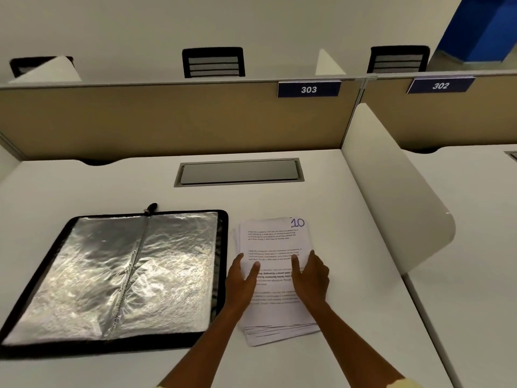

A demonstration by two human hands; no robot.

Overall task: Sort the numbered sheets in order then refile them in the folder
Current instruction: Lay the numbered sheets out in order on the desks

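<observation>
A loose stack of several white printed sheets (272, 242) lies on the desk right of the folder; the top sheet bears a handwritten 10 in its far right corner. The lower sheets fan out at the near edge. A black zip folder (117, 275) lies open flat at the left, its clear plastic sleeves shining silver. My left hand (242, 278) rests on the stack's left edge, thumb on the top sheet. My right hand (310, 278) rests on the stack's right side, thumb laid on the paper. Both hands lie fairly flat.
A grey cable hatch (239, 172) is set into the white desk (349, 345) behind the sheets. A tan partition (167, 121) with a 303 sign closes the back. A white curved divider (397, 191) borders the right side.
</observation>
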